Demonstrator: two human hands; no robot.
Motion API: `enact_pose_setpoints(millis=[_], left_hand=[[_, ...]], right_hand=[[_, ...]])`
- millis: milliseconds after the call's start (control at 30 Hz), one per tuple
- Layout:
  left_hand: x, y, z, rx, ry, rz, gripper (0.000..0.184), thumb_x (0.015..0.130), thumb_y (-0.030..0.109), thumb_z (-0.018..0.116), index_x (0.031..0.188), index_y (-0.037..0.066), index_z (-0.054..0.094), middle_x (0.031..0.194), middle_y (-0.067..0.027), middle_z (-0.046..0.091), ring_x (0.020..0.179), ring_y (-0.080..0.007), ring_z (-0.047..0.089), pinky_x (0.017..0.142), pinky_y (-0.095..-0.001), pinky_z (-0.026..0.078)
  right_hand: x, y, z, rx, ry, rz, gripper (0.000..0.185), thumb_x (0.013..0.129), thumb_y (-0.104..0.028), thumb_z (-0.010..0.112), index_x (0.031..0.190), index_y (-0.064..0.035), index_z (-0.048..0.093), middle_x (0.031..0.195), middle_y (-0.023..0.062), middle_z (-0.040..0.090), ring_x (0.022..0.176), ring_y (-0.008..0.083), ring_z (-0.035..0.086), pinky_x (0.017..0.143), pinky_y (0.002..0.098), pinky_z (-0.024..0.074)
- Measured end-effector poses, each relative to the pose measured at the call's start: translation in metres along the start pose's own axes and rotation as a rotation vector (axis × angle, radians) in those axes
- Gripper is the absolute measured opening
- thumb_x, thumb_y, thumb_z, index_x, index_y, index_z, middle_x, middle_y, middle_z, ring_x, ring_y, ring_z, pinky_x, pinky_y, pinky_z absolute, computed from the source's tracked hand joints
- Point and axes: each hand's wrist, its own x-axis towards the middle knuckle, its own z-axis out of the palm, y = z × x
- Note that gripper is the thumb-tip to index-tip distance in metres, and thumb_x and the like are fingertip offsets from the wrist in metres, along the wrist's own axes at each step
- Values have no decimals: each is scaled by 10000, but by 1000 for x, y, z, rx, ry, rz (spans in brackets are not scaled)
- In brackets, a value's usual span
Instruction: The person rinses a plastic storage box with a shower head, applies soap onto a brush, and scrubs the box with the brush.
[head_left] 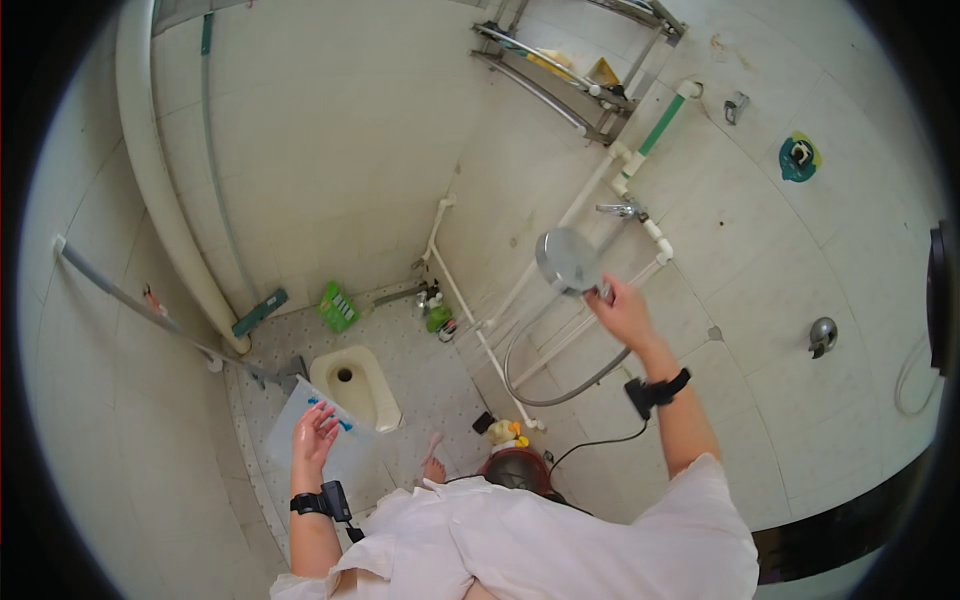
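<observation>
- Head view: I see the right hand (pixel 624 312), fingers gripping the shower head (pixel 568 258) near the tap (pixel 622 210), its hose (pixel 545 402) looping below.
- I see the left hand (pixel 314 436) near the toilet (pixel 388 405), fingers loosely open.

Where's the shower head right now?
In the head view, the shower head is slightly right of and above centre, held in the right hand, below and left of the wall tap.
</observation>
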Motion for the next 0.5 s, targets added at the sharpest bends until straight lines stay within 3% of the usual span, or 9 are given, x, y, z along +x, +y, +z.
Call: enact_pose_setpoints(millis=[200, 300, 400, 500], left_hand=[[21, 1, -4, -67, 84, 63, 411, 976, 221, 596, 1362, 82, 583, 1176, -73, 678, 921, -191, 640, 815, -332, 533], [27, -3, -6, -101, 114, 84, 429, 973, 240, 605, 1373, 84, 583, 1180, -55, 671, 934, -176, 626, 831, -322, 526], [27, -15, -12, -148, 180, 89, 433, 975, 253, 607, 1374, 85, 591, 1182, -40, 663, 951, -165, 612, 846, -310, 518], [30, -26, -16, -202, 228, 79, 417, 977, 247, 612, 1359, 82, 610, 1178, -27, 660, 955, -157, 605, 853, -297, 513]], right_hand=[[106, -21, -149, -495, 166, -323, 224, 956, -295, 653, 1064, -110, 583, 771, 117, 675, 764, 351, 685, 632, 460, 512], [154, -37, -219, -688, 380, -434, 219, 966, -247, 628, 1142, -123, 589, 874, 116, 708, 841, 356, 692, 695, 471, 541], [192, -58, -274, -769, 392, -351, 304, 998, -346, 619, 1209, -127, 612, 853, 129, 715, 805, 364, 690, 694, 469, 531], [210, -78, -296, -823, 454, -405, 323, 1012, -380, 605, 1186, -108, 615, 859, 131, 717, 814, 360, 689, 700, 466, 526]])
